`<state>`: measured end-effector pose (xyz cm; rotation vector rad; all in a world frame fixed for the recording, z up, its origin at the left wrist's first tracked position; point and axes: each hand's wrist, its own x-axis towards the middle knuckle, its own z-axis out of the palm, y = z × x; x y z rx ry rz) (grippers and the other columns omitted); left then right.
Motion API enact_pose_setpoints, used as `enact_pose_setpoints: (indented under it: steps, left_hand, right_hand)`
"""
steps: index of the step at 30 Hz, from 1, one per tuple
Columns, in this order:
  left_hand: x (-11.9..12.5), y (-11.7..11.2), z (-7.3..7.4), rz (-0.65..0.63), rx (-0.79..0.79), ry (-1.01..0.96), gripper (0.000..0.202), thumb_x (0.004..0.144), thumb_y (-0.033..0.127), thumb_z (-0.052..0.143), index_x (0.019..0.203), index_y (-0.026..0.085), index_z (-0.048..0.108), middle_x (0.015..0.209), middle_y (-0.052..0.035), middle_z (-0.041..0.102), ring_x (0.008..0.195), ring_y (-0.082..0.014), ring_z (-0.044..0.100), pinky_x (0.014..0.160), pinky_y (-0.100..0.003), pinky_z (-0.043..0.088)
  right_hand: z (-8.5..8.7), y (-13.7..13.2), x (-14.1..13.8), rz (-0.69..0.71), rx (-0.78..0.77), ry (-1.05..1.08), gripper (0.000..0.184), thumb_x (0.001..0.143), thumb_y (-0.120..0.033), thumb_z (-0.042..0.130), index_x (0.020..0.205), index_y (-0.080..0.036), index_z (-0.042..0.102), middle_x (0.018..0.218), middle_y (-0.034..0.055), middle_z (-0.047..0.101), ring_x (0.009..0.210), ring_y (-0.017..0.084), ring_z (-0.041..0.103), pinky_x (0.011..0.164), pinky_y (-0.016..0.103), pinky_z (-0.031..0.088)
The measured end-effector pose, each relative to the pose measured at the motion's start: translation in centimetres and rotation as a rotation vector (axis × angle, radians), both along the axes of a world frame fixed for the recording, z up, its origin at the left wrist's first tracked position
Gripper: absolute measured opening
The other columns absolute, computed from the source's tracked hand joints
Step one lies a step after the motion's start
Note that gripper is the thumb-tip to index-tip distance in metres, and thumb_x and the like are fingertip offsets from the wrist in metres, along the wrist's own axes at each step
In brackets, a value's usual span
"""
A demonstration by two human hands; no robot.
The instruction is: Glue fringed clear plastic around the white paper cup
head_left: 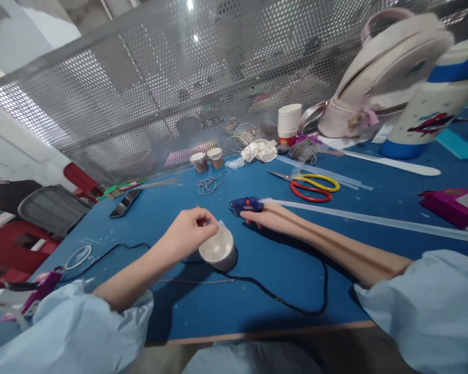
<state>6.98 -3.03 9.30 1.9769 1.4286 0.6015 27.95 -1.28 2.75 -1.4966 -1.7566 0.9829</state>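
My left hand (189, 232) is closed, its fingers pinched at the top rim of a small white paper cup (219, 249) that lies tilted on the blue table (257, 291). My right hand (271, 218) is wrapped around a blue hot glue gun (246, 204) just behind the cup, its nozzle pointing left. A long clear glue stick (366, 219) runs out of the back of the gun to the right. The gun's black cord (292, 306) loops across the table toward me.
Yellow-and-red scissors (311, 186), a stack of paper cups (289, 123), two small cups (207, 159), a phone (125, 203), a coil of string (210, 183), a pink bag (390, 67), a large flask (432, 104) and a perforated metal screen (179, 93). A pink tool (452, 208) lies at right.
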Motion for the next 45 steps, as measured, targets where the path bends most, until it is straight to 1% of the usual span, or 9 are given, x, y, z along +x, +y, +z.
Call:
enact_pose_setpoints:
  steps: [7,11,14,21,26,34,38,41,45]
  left_hand:
    - [-0.9,-0.4,0.7,0.038,0.001,-0.008,0.008,0.067,0.025,0.062,0.063,0.018,0.063,0.060,0.0006,0.058,0.057,-0.0131,0.047,0.055,-0.024,0.034]
    - [-1.1,-0.4,1.0,0.063,-0.005,0.039,0.010,0.067,0.026,0.062,0.062,0.018,0.065,0.060,0.0000,0.060,0.058,-0.0137,0.048,0.056,-0.025,0.034]
    - [-1.2,-0.4,1.0,0.091,-0.020,0.014,0.011,0.067,0.027,0.064,0.062,0.018,0.067,0.065,-0.0017,0.064,0.063,-0.0153,0.052,0.061,-0.027,0.037]
    - [-1.6,-0.6,-0.2,0.178,-0.122,-0.193,0.013,0.066,0.030,0.069,0.065,0.017,0.069,0.072,-0.0042,0.068,0.072,-0.0169,0.056,0.071,-0.028,0.040]
    - [-1.8,-1.2,-1.0,0.215,-0.105,-0.250,0.018,0.066,0.034,0.071,0.069,0.016,0.070,0.071,-0.0027,0.067,0.069,-0.0148,0.054,0.068,-0.026,0.040]
    - [-2.3,-1.1,-2.5,0.211,-0.016,-0.259,0.017,0.071,0.032,0.067,0.075,0.015,0.070,0.072,-0.0014,0.068,0.067,-0.0128,0.056,0.063,-0.023,0.041]
    - [-2.5,-1.0,-3.1,0.220,0.010,-0.255,0.016,0.073,0.031,0.066,0.075,0.016,0.069,0.070,-0.0013,0.068,0.065,-0.0127,0.057,0.061,-0.023,0.042]
    - [-2.4,-1.1,-3.2,0.206,0.040,-0.236,0.016,0.074,0.031,0.065,0.076,0.016,0.068,0.071,-0.0018,0.068,0.065,-0.0130,0.057,0.060,-0.023,0.043]
    - [-2.1,-1.5,-3.1,0.188,0.081,-0.202,0.015,0.075,0.030,0.063,0.077,0.016,0.067,0.070,-0.0012,0.067,0.063,-0.0129,0.057,0.058,-0.022,0.043]
  right_hand:
    - [-0.4,-0.1,0.2,0.016,0.047,-0.005,0.027,0.078,-0.037,0.057,0.062,-0.016,0.061,0.048,-0.0010,0.052,0.046,0.011,0.047,0.046,0.023,0.034]
    - [-0.9,0.2,0.4,0.035,0.065,-0.005,0.028,0.078,-0.038,0.057,0.065,-0.014,0.062,0.054,0.0020,0.057,0.048,0.012,0.051,0.047,0.023,0.036]
    - [-1.3,0.3,0.4,0.046,0.084,-0.012,0.029,0.079,-0.040,0.056,0.069,-0.014,0.063,0.062,0.0048,0.063,0.051,0.013,0.053,0.049,0.024,0.039]
    - [-0.9,0.2,0.4,0.049,0.084,-0.067,0.028,0.080,-0.039,0.055,0.070,-0.015,0.064,0.065,0.0065,0.066,0.053,0.015,0.056,0.049,0.025,0.039]
    - [-0.4,0.0,0.3,0.042,0.076,-0.104,0.026,0.079,-0.037,0.056,0.069,-0.015,0.064,0.059,0.0045,0.063,0.053,0.016,0.056,0.050,0.025,0.038]
    - [0.0,-0.2,0.2,0.032,0.077,-0.141,0.026,0.078,-0.038,0.055,0.063,-0.018,0.061,0.055,0.0031,0.061,0.052,0.017,0.055,0.049,0.026,0.037]
    - [-0.4,0.0,0.4,0.026,0.087,-0.138,0.022,0.077,-0.039,0.057,0.070,-0.019,0.063,0.059,0.0028,0.064,0.051,0.016,0.056,0.049,0.026,0.037]
    - [-0.5,-0.2,0.2,0.004,0.082,-0.072,0.024,0.076,-0.042,0.058,0.073,-0.018,0.064,0.060,0.0023,0.064,0.050,0.015,0.055,0.047,0.026,0.037]
    - [0.5,-1.4,-0.7,-0.003,0.058,0.072,0.029,0.076,-0.043,0.058,0.066,-0.018,0.065,0.047,-0.0011,0.053,0.044,0.013,0.048,0.042,0.025,0.032]
